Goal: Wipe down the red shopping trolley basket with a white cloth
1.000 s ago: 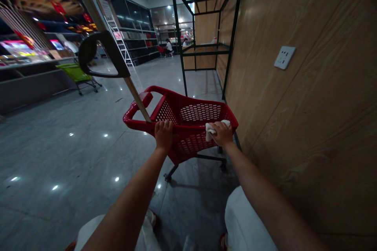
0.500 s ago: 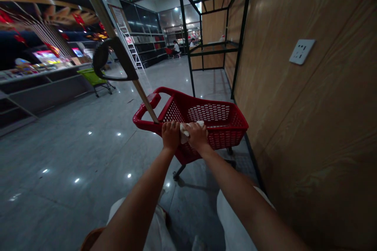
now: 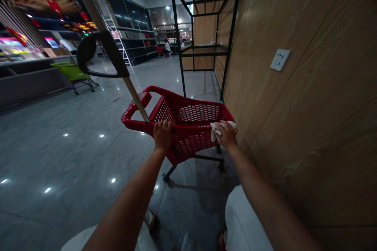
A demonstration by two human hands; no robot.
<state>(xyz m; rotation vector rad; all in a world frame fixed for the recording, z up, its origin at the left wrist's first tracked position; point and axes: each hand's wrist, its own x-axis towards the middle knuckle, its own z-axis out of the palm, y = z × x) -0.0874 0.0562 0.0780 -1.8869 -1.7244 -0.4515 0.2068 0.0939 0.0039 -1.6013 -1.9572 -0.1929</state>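
Observation:
A red plastic shopping cart [image 3: 191, 147] with honeycomb-pattern sides stands in front of me, its handle end to the left. My left hand [image 3: 162, 135] is closed over the near rim, close to the handle end. At the right end of that same rim, my right hand [image 3: 227, 135] presses a crumpled white cloth [image 3: 215, 130] against the edge, fingers closed on it. A wooden pole [image 3: 137, 100] with a dark loop-shaped grip [image 3: 110, 57] leans up to the left from the cart's handle end; its lower tip is hidden behind the rim.
A wood-panelled wall [image 3: 309, 125] with a white socket plate [image 3: 280, 60] runs along the right. A dark metal rack frame [image 3: 180, 47] stands beyond the cart. Behind to the left are a green cart [image 3: 70, 71], a stepladder [image 3: 120, 43] and a seated person [image 3: 167, 47].
My right hand has slid the cloth rightward along the near rim, from beside my left hand to the cart's far right end. My left hand keeps its grip on the rim.

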